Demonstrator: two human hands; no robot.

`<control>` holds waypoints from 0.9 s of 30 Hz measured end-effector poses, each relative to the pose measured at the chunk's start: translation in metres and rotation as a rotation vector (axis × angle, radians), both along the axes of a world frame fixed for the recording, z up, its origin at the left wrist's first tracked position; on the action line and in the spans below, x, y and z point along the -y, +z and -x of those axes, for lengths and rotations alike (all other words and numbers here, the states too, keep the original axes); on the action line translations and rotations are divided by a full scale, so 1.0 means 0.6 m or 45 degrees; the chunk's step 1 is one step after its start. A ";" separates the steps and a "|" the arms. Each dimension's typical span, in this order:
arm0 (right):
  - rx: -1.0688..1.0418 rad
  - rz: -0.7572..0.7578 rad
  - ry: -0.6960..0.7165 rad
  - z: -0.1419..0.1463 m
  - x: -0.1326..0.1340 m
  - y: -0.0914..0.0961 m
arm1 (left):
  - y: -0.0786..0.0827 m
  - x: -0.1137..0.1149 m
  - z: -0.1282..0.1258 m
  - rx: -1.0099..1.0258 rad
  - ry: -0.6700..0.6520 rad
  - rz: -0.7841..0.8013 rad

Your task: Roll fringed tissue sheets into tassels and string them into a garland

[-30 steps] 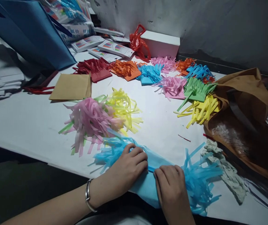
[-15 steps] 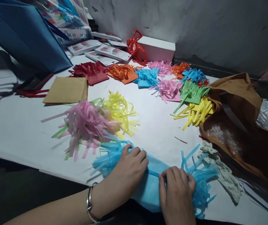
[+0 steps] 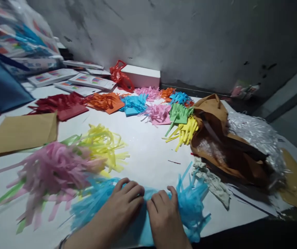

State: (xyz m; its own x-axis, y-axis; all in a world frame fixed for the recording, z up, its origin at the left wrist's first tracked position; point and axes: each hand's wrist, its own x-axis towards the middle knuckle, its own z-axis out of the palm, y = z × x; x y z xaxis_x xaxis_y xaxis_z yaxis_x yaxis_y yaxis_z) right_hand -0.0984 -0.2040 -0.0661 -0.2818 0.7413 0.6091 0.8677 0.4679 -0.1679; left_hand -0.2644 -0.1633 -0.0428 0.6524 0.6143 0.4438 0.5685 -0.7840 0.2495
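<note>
At the near edge of the white-covered table (image 3: 145, 141), in the head view, a sheet of light-blue tissue paper (image 3: 143, 230) with fringed ends lies beneath both hands. The left hand (image 3: 126, 205) is closed, its fingers curled over the uncut middle of the sheet and apparently pinching it. The right hand (image 3: 166, 215) is closed on the same middle section, just beside the left hand. The fingertips are mostly hidden.

Completed: both ends of the sheet are cut into loose strips, spreading to either side of the hands. Incomplete, as judged: work on the middle section is under way; the hands conceal how much of it is folded.

Beyond the left hand lie a loose bunch of pink tissue strips (image 3: 53, 164) and a loose bunch of yellow tissue strips (image 3: 103, 145), touching each other. They appear fully spread out. Toward the wall, a flat dark-red fringed paper pack (image 3: 65, 105), an orange fringed paper pack (image 3: 107, 102) and a green fringed paper pack (image 3: 181, 112) lie untouched, apparently not yet unfolded.
</note>
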 end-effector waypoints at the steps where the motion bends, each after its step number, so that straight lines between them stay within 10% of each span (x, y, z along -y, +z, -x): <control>1: -0.004 -0.002 -0.009 -0.001 -0.004 0.000 | 0.003 0.005 0.001 0.036 -0.036 0.014; 7: -0.257 0.171 -0.021 -0.031 -0.017 0.019 | -0.027 0.024 0.017 -0.101 -0.114 -0.045; 11: -0.363 -0.066 -0.231 -0.097 -0.020 0.052 | -0.062 0.005 0.028 -0.128 -0.030 -0.128; 22: 0.011 -0.684 -1.271 -0.486 0.139 0.073 | -0.002 -0.056 0.041 -0.076 0.115 -0.176; 24: 0.201 -0.666 -1.106 -0.475 0.160 0.094 | 0.028 -0.051 0.032 -0.018 0.078 -0.165; 27: 0.380 -0.485 -0.397 -0.391 0.157 0.135 | 0.093 -0.016 -0.020 0.210 -0.076 0.002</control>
